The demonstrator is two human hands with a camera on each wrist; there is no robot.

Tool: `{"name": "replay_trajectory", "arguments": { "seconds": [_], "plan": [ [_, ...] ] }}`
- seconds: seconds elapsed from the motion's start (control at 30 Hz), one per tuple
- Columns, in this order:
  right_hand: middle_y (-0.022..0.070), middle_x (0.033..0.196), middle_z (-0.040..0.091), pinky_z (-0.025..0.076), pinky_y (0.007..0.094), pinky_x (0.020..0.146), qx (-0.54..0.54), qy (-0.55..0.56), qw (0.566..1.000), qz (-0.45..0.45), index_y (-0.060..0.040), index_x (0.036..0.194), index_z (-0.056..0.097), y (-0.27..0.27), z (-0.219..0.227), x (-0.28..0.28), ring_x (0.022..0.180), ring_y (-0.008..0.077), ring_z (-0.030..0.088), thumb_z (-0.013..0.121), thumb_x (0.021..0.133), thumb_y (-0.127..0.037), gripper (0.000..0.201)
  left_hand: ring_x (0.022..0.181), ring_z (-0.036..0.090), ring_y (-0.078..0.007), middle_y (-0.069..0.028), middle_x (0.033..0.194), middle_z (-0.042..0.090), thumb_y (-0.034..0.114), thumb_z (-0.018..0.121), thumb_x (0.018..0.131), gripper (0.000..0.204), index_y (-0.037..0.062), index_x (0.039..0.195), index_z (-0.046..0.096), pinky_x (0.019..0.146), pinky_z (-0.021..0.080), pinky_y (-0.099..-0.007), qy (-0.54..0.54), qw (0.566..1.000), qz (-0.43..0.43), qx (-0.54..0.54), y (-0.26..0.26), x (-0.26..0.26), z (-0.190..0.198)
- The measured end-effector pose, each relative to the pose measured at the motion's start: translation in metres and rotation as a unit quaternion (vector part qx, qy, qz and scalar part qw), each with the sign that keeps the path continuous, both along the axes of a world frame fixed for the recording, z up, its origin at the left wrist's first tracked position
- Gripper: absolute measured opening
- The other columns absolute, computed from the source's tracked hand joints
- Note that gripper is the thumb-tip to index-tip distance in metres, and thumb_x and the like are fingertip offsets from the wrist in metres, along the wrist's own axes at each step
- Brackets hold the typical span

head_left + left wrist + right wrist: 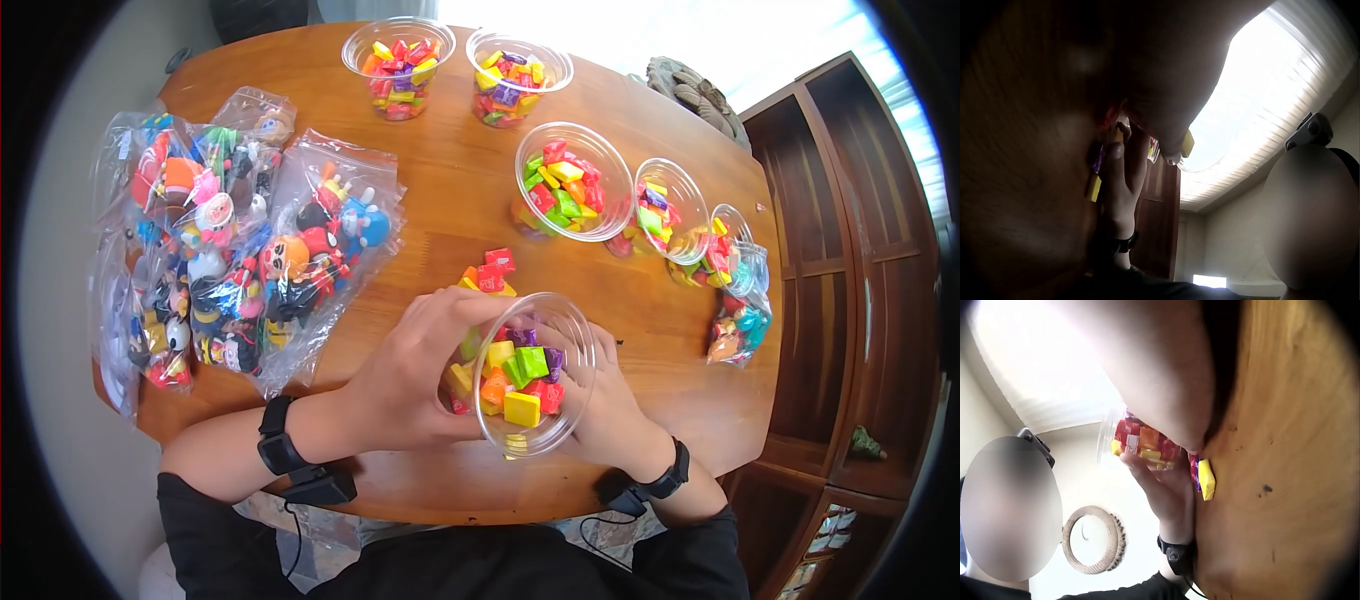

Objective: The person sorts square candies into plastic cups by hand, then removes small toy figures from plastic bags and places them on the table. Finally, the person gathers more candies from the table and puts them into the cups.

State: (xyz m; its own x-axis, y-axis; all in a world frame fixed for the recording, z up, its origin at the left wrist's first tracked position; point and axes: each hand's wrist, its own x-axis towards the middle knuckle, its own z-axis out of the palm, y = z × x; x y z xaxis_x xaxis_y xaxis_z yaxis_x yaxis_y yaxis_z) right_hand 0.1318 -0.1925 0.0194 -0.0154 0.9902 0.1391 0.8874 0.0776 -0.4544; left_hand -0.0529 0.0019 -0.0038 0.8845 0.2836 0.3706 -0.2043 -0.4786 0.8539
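Note:
My left hand (415, 360) grips a clear plastic cup (588, 400) of wrapped candies (521, 372), its mouth tilted toward the head camera. The candies inside are yellow, green, red, orange and purple. My right hand (615, 405) is low at the cup's right side, its fingers partly hidden behind the cup; I cannot tell whether they hold anything. In the left wrist view the right hand (1119, 194) is beside loose candies near the tabletop. A yellow candy (1207, 480) lies on the table between the hands. Just beyond the cup are loose red candies (492, 272).
Several candy-filled cups stand along the far and right sides, including a far left cup (398, 75) and a middle cup (575, 185). Clear bags of toy figures (215, 250) cover the table's left. Another figure bag (740, 325) is at the right edge, beside a wooden cabinet (825, 270).

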Motion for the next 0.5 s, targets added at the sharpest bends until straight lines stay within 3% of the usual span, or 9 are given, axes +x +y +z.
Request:
{"name": "replay_trajectory", "arguments": {
  "seconds": [0.17, 0.43, 0.5],
  "plan": [
    [0.0197, 0.153, 0.061, 0.04, 0.0596, 0.116, 0.015, 0.02, 1.0, 0.011, -0.0039, 0.131, 0.069, -0.0021, -0.0046, 0.0069, 0.142, 0.0425, 0.054, 0.082, 0.093, -0.021, 0.044, 0.128, 0.063, -0.0394, -0.0167, 0.138, 0.066, 0.031, 0.1, 0.076, 0.09, 0.0083, 0.15, 0.056, 0.111, 0.046, -0.048, 0.008, 1.0, -0.009, -0.004, 0.0013, -0.0009, 0.0011],
    [0.0135, 0.146, 0.067, 0.042, 0.0585, 0.116, 0.036, 0.045, 0.997, 0.043, -0.0099, 0.122, 0.074, 0.0019, -0.005, -0.0002, 0.134, 0.0405, 0.059, 0.083, 0.087, -0.015, 0.036, 0.13, 0.062, -0.0373, -0.0163, 0.14, 0.066, 0.029, 0.101, 0.075, 0.089, 0.0083, 0.15, 0.057, 0.111, 0.046, -0.0468, -0.013, 0.997, -0.017, -0.071, -0.0008, -0.0025, -0.0001],
    [0.0136, 0.145, 0.067, 0.042, 0.0588, 0.116, 0.038, 0.053, 0.997, 0.051, -0.0099, 0.119, 0.075, 0.0025, -0.0048, -0.0003, 0.132, 0.0404, 0.06, 0.083, 0.086, -0.014, 0.035, 0.131, 0.062, -0.0373, -0.0163, 0.14, 0.066, 0.029, 0.101, 0.075, 0.089, 0.0081, 0.15, 0.057, 0.111, 0.046, -0.0468, -0.016, 0.999, -0.014, -0.045, -0.0002, -0.0023, 0.0023]
  ]
}}
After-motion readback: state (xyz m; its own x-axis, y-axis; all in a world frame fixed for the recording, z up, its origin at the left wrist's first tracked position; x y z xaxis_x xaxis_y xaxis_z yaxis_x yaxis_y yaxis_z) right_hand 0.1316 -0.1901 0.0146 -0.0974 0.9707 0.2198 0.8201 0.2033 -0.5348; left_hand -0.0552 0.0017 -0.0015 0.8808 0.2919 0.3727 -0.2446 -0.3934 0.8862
